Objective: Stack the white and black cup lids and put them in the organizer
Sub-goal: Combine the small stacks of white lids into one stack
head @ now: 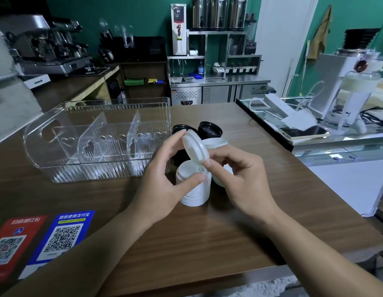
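A stack of white cup lids [193, 192] stands on the brown table in front of me. Both hands hold one white lid [194, 146] tilted on edge just above that stack. My left hand [162, 179] pinches its left rim and rests against the stack; my right hand [239, 176] pinches its lower right rim. Behind them stand black lid stacks [209, 130] and more white lids [216, 143], partly hidden by my hands. The clear plastic organizer [96, 116] with upright dividers sits to the left, with nothing in it.
Two QR-code signs [64, 236] lie at the front left of the table. A glass counter with a phone [304, 132], power strip and white machine lines the right side. A coffee machine and steel cabinets stand at the back.
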`<state>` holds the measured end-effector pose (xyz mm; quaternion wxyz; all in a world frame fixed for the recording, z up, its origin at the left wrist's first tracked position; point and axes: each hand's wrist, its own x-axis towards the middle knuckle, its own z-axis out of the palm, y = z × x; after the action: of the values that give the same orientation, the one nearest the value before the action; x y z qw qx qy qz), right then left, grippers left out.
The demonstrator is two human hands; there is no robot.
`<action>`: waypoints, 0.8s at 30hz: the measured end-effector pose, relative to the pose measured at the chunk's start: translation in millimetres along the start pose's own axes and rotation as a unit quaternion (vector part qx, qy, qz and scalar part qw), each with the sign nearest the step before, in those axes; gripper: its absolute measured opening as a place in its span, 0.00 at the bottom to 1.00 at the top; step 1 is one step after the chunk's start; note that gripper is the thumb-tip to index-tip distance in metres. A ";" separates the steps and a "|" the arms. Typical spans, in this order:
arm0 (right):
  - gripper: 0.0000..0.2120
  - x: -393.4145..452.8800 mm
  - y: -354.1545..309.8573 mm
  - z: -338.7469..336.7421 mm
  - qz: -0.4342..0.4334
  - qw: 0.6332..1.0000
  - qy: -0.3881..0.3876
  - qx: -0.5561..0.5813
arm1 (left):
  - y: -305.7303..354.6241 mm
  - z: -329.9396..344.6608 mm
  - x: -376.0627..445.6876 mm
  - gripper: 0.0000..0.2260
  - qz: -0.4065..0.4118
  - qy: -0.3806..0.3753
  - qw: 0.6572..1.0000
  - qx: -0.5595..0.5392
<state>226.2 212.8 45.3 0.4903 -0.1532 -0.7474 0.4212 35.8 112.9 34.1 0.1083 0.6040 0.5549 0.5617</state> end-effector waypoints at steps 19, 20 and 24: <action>0.35 -10.7 -14.3 -4.6 -0.048 0.995 -0.048 -0.068 | 1.8 -17.3 1.3 0.52 0.071 -0.045 0.996 0.039; 0.33 -11.1 -13.1 -4.1 -0.050 0.995 -0.045 -0.075 | 1.6 -17.6 1.2 0.53 0.071 -0.049 0.996 0.035; 0.30 -10.8 -5.9 -3.5 -0.043 0.994 -0.024 -0.100 | -2.4 -20.6 1.8 0.57 0.042 -0.079 0.996 0.021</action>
<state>235.4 204.0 44.0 0.4721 -0.1588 -0.8035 0.3261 17.6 105.0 40.4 0.1147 0.6714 0.5305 0.5046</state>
